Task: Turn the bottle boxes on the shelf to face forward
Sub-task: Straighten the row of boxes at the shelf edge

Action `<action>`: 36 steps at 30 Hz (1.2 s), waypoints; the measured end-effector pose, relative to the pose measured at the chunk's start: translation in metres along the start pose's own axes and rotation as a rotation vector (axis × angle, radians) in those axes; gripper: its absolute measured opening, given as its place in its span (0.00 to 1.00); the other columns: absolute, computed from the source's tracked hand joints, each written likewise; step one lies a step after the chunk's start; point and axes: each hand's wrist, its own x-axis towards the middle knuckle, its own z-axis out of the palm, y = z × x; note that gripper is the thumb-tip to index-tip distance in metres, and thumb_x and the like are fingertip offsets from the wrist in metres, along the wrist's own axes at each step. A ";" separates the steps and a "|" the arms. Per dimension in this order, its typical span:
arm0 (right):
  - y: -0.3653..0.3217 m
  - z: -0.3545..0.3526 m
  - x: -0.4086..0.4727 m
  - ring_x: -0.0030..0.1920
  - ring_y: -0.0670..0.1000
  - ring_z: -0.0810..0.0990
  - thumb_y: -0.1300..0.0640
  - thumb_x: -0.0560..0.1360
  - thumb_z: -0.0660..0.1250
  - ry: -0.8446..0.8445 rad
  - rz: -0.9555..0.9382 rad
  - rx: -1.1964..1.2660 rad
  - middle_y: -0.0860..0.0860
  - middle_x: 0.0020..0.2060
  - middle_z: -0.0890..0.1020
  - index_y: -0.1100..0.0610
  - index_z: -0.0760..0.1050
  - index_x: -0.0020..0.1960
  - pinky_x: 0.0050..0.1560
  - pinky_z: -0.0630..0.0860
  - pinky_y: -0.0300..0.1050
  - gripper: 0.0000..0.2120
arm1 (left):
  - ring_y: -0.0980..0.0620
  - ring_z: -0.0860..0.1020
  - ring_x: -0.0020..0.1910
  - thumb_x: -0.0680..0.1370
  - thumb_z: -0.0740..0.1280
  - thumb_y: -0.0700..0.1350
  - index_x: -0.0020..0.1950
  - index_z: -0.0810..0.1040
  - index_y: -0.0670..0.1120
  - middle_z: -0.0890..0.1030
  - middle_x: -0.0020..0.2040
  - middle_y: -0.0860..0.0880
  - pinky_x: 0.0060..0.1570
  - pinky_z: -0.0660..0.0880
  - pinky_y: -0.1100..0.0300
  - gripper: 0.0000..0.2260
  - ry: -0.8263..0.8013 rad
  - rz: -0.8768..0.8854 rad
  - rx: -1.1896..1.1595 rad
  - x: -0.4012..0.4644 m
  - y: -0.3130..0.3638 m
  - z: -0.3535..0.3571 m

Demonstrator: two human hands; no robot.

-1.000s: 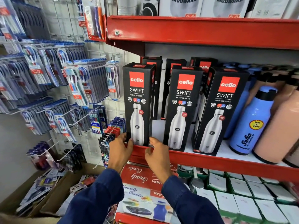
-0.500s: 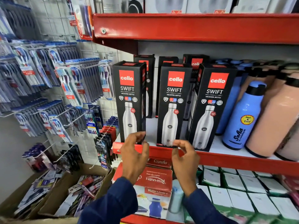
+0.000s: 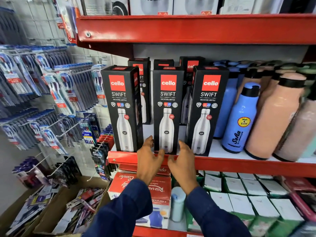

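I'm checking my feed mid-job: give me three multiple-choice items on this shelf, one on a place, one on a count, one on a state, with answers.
1. Which front-row box do both hands flank?
A. left box
B. middle box
C. right box

2. How many Cello Swift boxes stand in the front row?
A. two
B. three
C. five

3. What state are the hands in?
A. both open, gripping nothing
B. left closed on a box
C. right lifting a bottle

Answers:
1 B: the left hand and right hand sit at either side of the middle box base.
2 B: the left box, middle box and right box line the shelf edge.
3 A: fingers are spread, and the middle box stands on the shelf ungripped.
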 end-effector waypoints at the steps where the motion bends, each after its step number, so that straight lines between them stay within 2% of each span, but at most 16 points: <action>1: -0.001 -0.002 0.001 0.64 0.54 0.76 0.64 0.72 0.68 -0.009 -0.012 0.001 0.57 0.65 0.76 0.60 0.65 0.72 0.61 0.67 0.35 0.29 | 0.55 0.80 0.56 0.74 0.71 0.40 0.68 0.73 0.40 0.83 0.60 0.46 0.47 0.64 0.84 0.22 0.005 0.006 0.006 -0.001 0.002 -0.001; 3: -0.001 -0.005 0.001 0.51 0.53 0.82 0.64 0.72 0.68 -0.019 -0.028 0.011 0.56 0.62 0.78 0.60 0.67 0.71 0.54 0.75 0.36 0.28 | 0.58 0.78 0.52 0.75 0.71 0.39 0.65 0.76 0.40 0.84 0.57 0.46 0.43 0.63 0.87 0.19 0.015 0.007 0.026 -0.003 0.005 -0.003; 5: -0.002 -0.008 -0.001 0.40 0.49 0.80 0.64 0.72 0.67 -0.029 -0.047 0.017 0.56 0.57 0.80 0.60 0.70 0.68 0.45 0.76 0.37 0.24 | 0.54 0.80 0.53 0.75 0.70 0.40 0.65 0.76 0.40 0.84 0.58 0.45 0.47 0.64 0.82 0.19 0.028 0.003 0.041 -0.006 0.005 -0.005; 7: -0.001 -0.010 -0.003 0.35 0.49 0.80 0.65 0.72 0.66 -0.036 -0.059 0.023 0.55 0.52 0.82 0.59 0.72 0.66 0.40 0.78 0.40 0.22 | 0.52 0.81 0.55 0.75 0.70 0.40 0.67 0.75 0.39 0.83 0.59 0.44 0.50 0.64 0.78 0.20 0.040 0.000 0.063 -0.009 0.004 -0.006; 8: -0.001 -0.010 -0.004 0.34 0.49 0.80 0.65 0.72 0.66 -0.039 -0.062 0.027 0.55 0.51 0.82 0.59 0.72 0.66 0.39 0.79 0.41 0.22 | 0.54 0.80 0.54 0.75 0.70 0.40 0.67 0.75 0.39 0.83 0.59 0.44 0.50 0.64 0.77 0.21 0.045 0.003 0.075 -0.011 0.004 -0.006; 11: 0.000 -0.011 -0.005 0.33 0.47 0.79 0.65 0.73 0.66 -0.045 -0.061 0.022 0.54 0.51 0.81 0.59 0.71 0.68 0.37 0.76 0.36 0.24 | 0.57 0.80 0.53 0.75 0.69 0.42 0.67 0.76 0.40 0.84 0.58 0.45 0.52 0.69 0.73 0.20 0.057 0.018 0.097 -0.013 0.000 -0.006; 14: 0.001 -0.012 -0.006 0.33 0.45 0.81 0.65 0.72 0.67 -0.051 -0.063 0.040 0.52 0.47 0.81 0.59 0.70 0.70 0.39 0.78 0.37 0.26 | 0.47 0.81 0.59 0.75 0.69 0.45 0.68 0.74 0.41 0.83 0.61 0.43 0.60 0.77 0.58 0.23 0.056 0.012 0.132 -0.012 -0.003 -0.005; 15: 0.001 -0.012 -0.006 0.35 0.46 0.81 0.64 0.72 0.67 -0.049 -0.066 0.042 0.52 0.48 0.82 0.59 0.70 0.70 0.41 0.79 0.39 0.26 | 0.47 0.81 0.60 0.75 0.69 0.45 0.69 0.74 0.41 0.83 0.62 0.43 0.61 0.77 0.56 0.23 0.057 0.009 0.133 -0.013 -0.003 -0.006; 18: 0.001 -0.012 -0.007 0.39 0.48 0.82 0.63 0.72 0.67 -0.040 -0.068 0.034 0.54 0.53 0.83 0.59 0.70 0.70 0.45 0.79 0.39 0.26 | 0.47 0.81 0.60 0.75 0.69 0.44 0.68 0.75 0.41 0.82 0.62 0.43 0.60 0.74 0.60 0.22 0.070 0.011 0.130 -0.014 -0.001 -0.006; 22: 0.003 -0.011 -0.008 0.38 0.48 0.82 0.62 0.73 0.67 -0.041 -0.061 0.035 0.54 0.55 0.83 0.59 0.69 0.71 0.45 0.82 0.43 0.27 | 0.51 0.82 0.54 0.76 0.69 0.43 0.69 0.73 0.40 0.81 0.63 0.43 0.57 0.72 0.64 0.22 0.080 -0.006 0.128 -0.015 -0.003 -0.005; 26: 0.007 -0.009 -0.007 0.37 0.48 0.80 0.60 0.73 0.67 -0.057 -0.054 0.043 0.55 0.54 0.84 0.57 0.68 0.72 0.45 0.83 0.45 0.27 | 0.47 0.80 0.62 0.76 0.69 0.44 0.71 0.72 0.40 0.79 0.66 0.42 0.62 0.74 0.59 0.24 0.081 -0.006 0.129 -0.015 -0.005 -0.003; 27: 0.008 -0.010 -0.007 0.39 0.50 0.81 0.60 0.73 0.67 -0.061 -0.055 0.055 0.55 0.55 0.84 0.57 0.68 0.72 0.47 0.83 0.45 0.27 | 0.47 0.80 0.62 0.76 0.69 0.44 0.71 0.72 0.40 0.79 0.66 0.42 0.62 0.75 0.58 0.24 0.082 -0.007 0.125 -0.015 -0.005 -0.003; 29: 0.009 -0.014 -0.008 0.51 0.52 0.84 0.61 0.73 0.68 -0.052 -0.059 0.084 0.54 0.60 0.82 0.57 0.70 0.71 0.55 0.80 0.43 0.27 | 0.51 0.80 0.59 0.76 0.69 0.45 0.71 0.72 0.41 0.79 0.66 0.44 0.61 0.74 0.61 0.24 0.113 -0.010 0.108 -0.017 -0.006 -0.003; 31: 0.012 -0.021 -0.009 0.60 0.50 0.80 0.62 0.73 0.69 -0.005 -0.064 0.141 0.52 0.61 0.81 0.57 0.73 0.68 0.62 0.75 0.40 0.24 | 0.53 0.80 0.59 0.75 0.69 0.43 0.70 0.73 0.43 0.80 0.65 0.45 0.63 0.74 0.60 0.23 0.195 0.016 0.052 -0.023 -0.005 -0.002; 33: 0.019 -0.030 -0.011 0.58 0.47 0.81 0.65 0.72 0.70 0.073 -0.069 0.203 0.50 0.57 0.83 0.55 0.77 0.63 0.63 0.76 0.42 0.20 | 0.51 0.79 0.58 0.74 0.69 0.40 0.66 0.76 0.45 0.81 0.60 0.47 0.60 0.76 0.58 0.20 0.300 0.109 -0.014 -0.028 -0.001 0.000; 36: 0.033 -0.043 -0.010 0.49 0.45 0.82 0.67 0.70 0.70 0.193 -0.028 0.281 0.48 0.47 0.84 0.53 0.79 0.53 0.56 0.80 0.42 0.14 | 0.57 0.78 0.50 0.73 0.69 0.35 0.57 0.79 0.46 0.79 0.51 0.49 0.52 0.76 0.66 0.13 0.359 0.221 -0.070 -0.036 0.015 0.012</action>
